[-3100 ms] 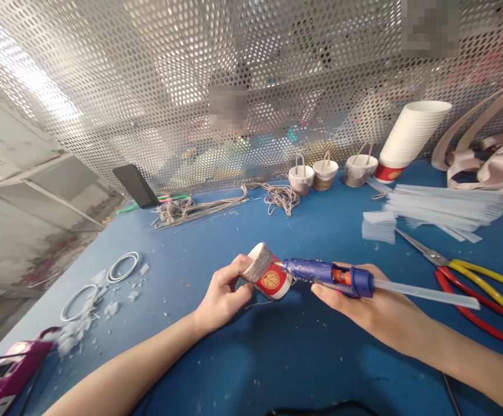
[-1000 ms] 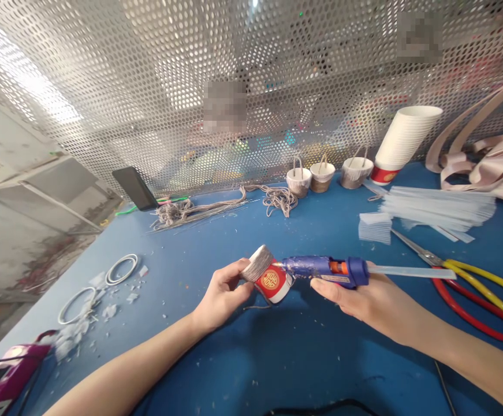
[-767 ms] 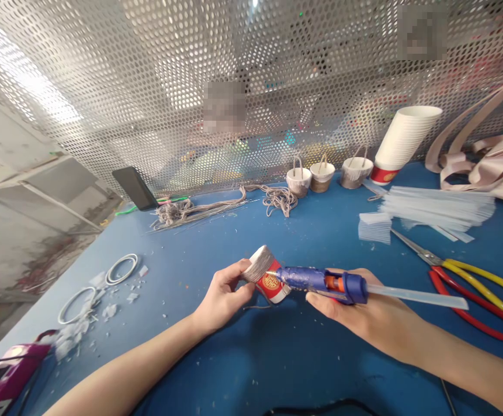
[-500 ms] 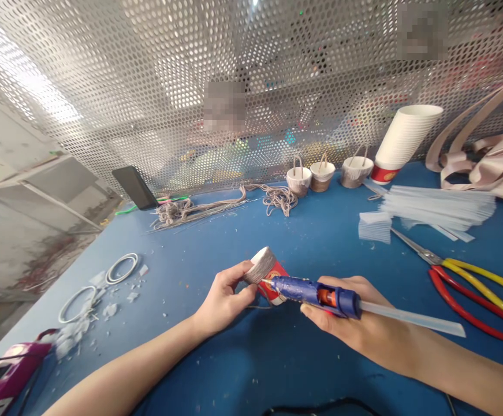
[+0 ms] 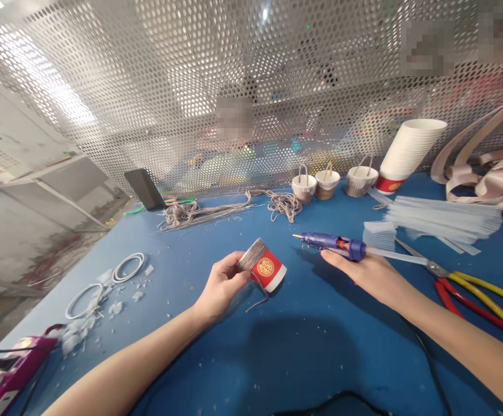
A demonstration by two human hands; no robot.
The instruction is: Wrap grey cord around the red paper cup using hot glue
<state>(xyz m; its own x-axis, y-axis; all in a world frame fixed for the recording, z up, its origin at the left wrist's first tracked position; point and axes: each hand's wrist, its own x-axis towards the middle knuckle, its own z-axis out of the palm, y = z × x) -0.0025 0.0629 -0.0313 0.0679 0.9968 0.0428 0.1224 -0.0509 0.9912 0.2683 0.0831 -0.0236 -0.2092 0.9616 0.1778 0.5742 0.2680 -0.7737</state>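
My left hand (image 5: 223,286) grips a red and white paper cup (image 5: 272,273), tilted on its side, by the end wrapped in grey-brown cord (image 5: 253,255). A loose tail of cord hangs from the wrapped part toward the table. In my right hand (image 5: 366,274) is a blue hot glue gun (image 5: 327,242), its nozzle pointing left and apart from the cup. A translucent glue stick (image 5: 398,255) sticks out of the gun's back end.
Three cord-wrapped cups with handles (image 5: 304,189) stand at the back by a perforated metal screen (image 5: 182,115). Around lie cord bundles (image 5: 283,205), a cup stack (image 5: 411,153), glue sticks (image 5: 446,219), scissors (image 5: 439,270), a phone (image 5: 145,189), white rings (image 5: 129,267) and a power strip (image 5: 21,372).
My right hand has drawn the glue gun up and away from the cup, to the right. The cup has turned in my left hand, showing more of its red side and the cord tail.
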